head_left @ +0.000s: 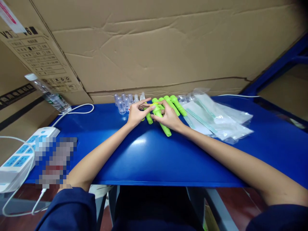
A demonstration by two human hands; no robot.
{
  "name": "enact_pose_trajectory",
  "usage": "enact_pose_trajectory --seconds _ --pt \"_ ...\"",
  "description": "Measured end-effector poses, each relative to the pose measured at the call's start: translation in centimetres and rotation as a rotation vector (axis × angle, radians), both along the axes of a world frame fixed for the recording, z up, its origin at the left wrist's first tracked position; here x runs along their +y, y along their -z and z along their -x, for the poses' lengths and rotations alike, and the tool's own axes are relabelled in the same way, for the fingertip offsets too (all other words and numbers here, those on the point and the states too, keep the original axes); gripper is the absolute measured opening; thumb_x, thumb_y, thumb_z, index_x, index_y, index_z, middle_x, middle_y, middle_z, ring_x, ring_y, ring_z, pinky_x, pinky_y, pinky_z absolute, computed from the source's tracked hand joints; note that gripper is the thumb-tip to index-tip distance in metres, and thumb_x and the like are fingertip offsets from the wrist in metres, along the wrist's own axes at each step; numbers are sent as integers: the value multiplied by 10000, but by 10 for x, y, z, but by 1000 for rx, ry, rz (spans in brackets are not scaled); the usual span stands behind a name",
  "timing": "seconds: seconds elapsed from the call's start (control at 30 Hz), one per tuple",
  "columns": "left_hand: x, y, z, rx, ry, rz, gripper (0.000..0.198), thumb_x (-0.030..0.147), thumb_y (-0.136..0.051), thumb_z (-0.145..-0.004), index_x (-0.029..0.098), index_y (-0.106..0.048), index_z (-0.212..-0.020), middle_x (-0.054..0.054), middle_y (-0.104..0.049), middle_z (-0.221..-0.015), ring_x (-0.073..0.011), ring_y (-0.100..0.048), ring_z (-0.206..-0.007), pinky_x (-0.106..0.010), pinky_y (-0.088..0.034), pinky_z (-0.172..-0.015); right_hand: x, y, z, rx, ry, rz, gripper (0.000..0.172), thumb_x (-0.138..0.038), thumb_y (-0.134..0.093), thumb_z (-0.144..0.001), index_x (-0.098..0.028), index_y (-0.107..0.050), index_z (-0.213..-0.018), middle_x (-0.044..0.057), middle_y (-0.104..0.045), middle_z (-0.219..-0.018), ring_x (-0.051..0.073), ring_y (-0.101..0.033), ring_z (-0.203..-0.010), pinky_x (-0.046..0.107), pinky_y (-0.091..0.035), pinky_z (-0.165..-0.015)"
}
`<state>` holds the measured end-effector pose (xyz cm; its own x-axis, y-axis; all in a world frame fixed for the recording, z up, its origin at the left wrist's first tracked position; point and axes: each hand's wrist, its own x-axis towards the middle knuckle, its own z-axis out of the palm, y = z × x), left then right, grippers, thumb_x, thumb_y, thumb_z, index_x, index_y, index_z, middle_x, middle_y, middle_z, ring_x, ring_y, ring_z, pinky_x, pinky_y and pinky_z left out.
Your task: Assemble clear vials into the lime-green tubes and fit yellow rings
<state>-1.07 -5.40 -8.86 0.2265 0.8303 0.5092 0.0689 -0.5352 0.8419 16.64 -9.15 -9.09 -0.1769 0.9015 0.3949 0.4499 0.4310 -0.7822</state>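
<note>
Both my hands meet at the far middle of a blue table [149, 157]. My left hand [137, 114] has its fingers stretched toward a small yellow piece [154, 104] and touches it. My right hand [168, 116] is curled over several bright green tubes [166, 128] lying side by side, its fingers pinched on the same yellow piece. More green tubes [178, 105] lie just behind it. A cluster of small clear vials [122, 103] stands left of my hands.
A pile of clear plastic bags [216, 118] lies to the right of the tubes. A white power strip [19, 157] with its cable sits at the table's left edge, beside a clear water bottle [48, 94]. Cardboard boxes [154, 48] wall off the back.
</note>
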Motion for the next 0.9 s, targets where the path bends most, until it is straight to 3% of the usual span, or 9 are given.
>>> enact_pose_trajectory --seconds 0.2,0.37,0.47,0.6,0.9 --pt "4 0 1 64 22 -47 467 568 -814 -760 156 -802 -981 -108 -785 -984 -202 -740 -868 -316 -577 -809 -1 2 3 20 -5 14 537 -526 -750 -763 -231 -479 -1122 36 -712 -887 225 -705 -680 368 -572 -598" --pt "0 3 -6 9 -34 -66 382 529 -791 -805 158 -792 -896 -87 -768 -911 -176 -712 -820 -296 -550 -763 -2 2 6 110 -16 19 581 -590 -781 -717 -244 -457 -1054 93 -689 -1159 210 -717 -697 363 -577 -575" --pt "-8 3 -9 30 -147 -134 293 467 -765 -849 177 -803 -841 -69 -751 -848 -168 -683 -800 -290 -520 -725 -3 2 9 118 7 34 569 -584 -789 -711 -261 -432 -1013 27 -693 -949 204 -699 -645 350 -553 -545" --pt "-17 3 -13 39 -233 -170 239 409 -738 -885 189 -817 -834 -60 -748 -812 -170 -664 -778 -301 -509 -712 -4 5 11 110 45 47 536 -544 -775 -727 -270 -395 -987 -72 -566 -636 208 -657 -579 314 -482 -489" --pt "-24 5 -18 101 -299 -214 114 225 -704 -905 191 -806 -868 -49 -752 -843 -167 -678 -806 -299 -535 -778 -7 2 15 121 83 21 498 -497 -753 -735 -273 -361 -946 -77 -537 -633 170 -599 -549 289 -426 -489"
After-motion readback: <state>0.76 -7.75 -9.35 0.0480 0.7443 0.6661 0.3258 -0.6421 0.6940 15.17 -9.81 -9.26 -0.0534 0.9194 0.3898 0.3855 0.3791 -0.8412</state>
